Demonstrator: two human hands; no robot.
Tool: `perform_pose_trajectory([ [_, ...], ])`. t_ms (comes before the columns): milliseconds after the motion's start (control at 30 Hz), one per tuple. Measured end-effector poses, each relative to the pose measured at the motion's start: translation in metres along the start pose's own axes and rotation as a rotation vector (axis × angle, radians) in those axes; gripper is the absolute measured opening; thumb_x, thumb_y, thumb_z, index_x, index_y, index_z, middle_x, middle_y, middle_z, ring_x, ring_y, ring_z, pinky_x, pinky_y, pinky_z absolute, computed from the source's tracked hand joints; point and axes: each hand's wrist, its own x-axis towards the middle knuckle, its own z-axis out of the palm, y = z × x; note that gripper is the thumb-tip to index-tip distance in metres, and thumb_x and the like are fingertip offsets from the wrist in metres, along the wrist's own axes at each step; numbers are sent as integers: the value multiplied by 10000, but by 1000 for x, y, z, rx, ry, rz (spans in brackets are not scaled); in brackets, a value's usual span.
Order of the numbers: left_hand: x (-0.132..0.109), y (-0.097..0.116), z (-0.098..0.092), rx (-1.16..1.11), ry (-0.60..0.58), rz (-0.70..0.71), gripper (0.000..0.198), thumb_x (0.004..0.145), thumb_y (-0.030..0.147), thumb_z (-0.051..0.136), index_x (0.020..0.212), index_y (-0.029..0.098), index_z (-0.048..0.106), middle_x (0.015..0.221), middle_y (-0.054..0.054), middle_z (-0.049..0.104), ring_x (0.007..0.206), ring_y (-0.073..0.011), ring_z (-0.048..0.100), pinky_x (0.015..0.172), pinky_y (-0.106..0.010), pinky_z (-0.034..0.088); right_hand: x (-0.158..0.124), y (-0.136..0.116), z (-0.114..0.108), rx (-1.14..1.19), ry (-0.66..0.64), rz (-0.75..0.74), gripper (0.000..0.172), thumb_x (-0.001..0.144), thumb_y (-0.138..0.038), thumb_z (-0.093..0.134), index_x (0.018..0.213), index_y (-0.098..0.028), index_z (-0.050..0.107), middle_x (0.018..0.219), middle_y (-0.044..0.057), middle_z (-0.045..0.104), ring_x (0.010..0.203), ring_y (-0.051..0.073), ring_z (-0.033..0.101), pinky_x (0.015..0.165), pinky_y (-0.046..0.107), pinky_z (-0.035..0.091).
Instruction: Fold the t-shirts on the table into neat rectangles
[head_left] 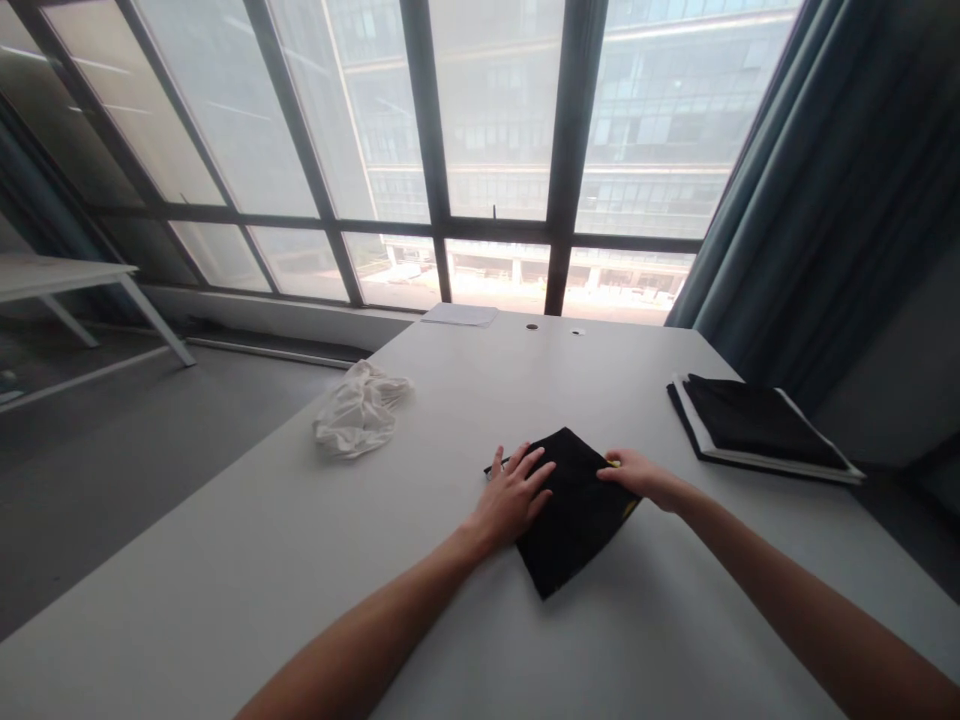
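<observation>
A folded black cloth (581, 515) with small yellow patches along its right edge lies in front of me on the white table (420, 610). My left hand (514, 495) rests on the cloth's left side, fingers spread and flat. At the upper right edge, my right hand (630, 475) pinches the cloth between thumb and fingers, and that side looks slightly raised. A bit of yellow shows by the right fingertips. Beside the left fingers a thin dark strip pokes out at the cloth's left corner; what it belongs to is unclear.
Left of the cloth sits a crumpled white cloth or bag (364, 412). A stack of folded black and white cloths (765, 430) lies to the right. Papers (460, 315) rest at the far edge, near a round dark hole (532, 327). A blue curtain (780, 200) hangs behind.
</observation>
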Motion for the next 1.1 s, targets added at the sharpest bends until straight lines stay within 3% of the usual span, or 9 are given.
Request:
perform_pose_trajectory([
  [167, 4, 11, 6, -165, 136, -130, 326, 963, 207, 510, 1259, 250, 637, 1407, -80, 573, 1430, -311, 382, 1186, -596, 257, -43, 21, -30, 218, 73, 16, 224, 731, -251, 687, 917, -138, 739, 859, 66, 766, 797, 201, 695, 653, 244, 506],
  [300, 16, 41, 18, -537, 170, -138, 332, 915, 178, 533, 1223, 249, 635, 1321, -84, 602, 1306, -252, 514, 1130, -478, 401, -71, 15, -59, 196, 240, 18, 200, 726, -203, 672, 890, -130, 760, 835, 65, 769, 751, 191, 694, 615, 230, 499],
  [433, 38, 81, 37, -937, 120, -320, 358, 894, 217, 546, 1246, 219, 610, 1326, -123, 559, 1230, -251, 569, 1007, -424, 514, -90, -4, -94, 92, 395, -21, 190, 732, -189, 673, 883, -112, 758, 805, 66, 759, 728, 200, 690, 586, 231, 494],
  [600, 84, 131, 67, -1247, 32, -492, 353, 914, 318, 598, 1253, 223, 624, 1374, -132, 542, 1210, -249, 592, 1051, -405, 477, -110, -30, -145, -24, 546, -84, 225, 716, -181, 721, 928, -125, 773, 811, 63, 756, 743, 215, 687, 582, 232, 491],
  [733, 124, 176, 93, -1619, -89, -638, 541, 947, 464, 586, 1450, 321, 447, 1474, -124, 457, 1212, -213, 613, 1002, -349, 519, -124, -39, -186, 6, 676, -93, 235, 688, -150, 757, 921, -131, 782, 768, 57, 749, 715, 210, 678, 564, 237, 490],
  [833, 147, 210, 109, -1938, -185, -647, 713, 935, 553, 573, 1545, 436, 223, 1485, -92, 472, 1129, -196, 670, 937, -353, 560, -136, -34, -212, 124, 693, -90, 195, 705, -155, 768, 899, -143, 776, 755, 55, 747, 674, 195, 670, 548, 242, 497],
  [933, 164, 237, 118, -2150, -149, -590, 812, 950, 527, 550, 1569, 469, 28, 1488, -46, 505, 1182, -190, 646, 926, -358, 571, -148, -20, -232, 223, 674, -61, 162, 721, -159, 782, 882, -149, 764, 775, 72, 750, 653, 190, 669, 552, 256, 515],
  [1000, 172, 247, 121, -2172, -75, -540, 821, 954, 470, 559, 1574, 465, 20, 1527, -14, 474, 1248, -189, 604, 957, -358, 562, -151, -7, -241, 261, 669, -42, 158, 730, -148, 776, 887, -145, 759, 790, 81, 752, 656, 190, 673, 553, 257, 523],
  [1100, 187, 249, 119, -2059, -26, -493, 798, 919, 381, 623, 1575, 421, 169, 1535, -12, 468, 1247, -220, 606, 980, -383, 556, -149, 14, -256, 305, 674, -16, 173, 744, -127, 757, 917, -133, 751, 787, 84, 749, 658, 189, 677, 542, 253, 525],
])
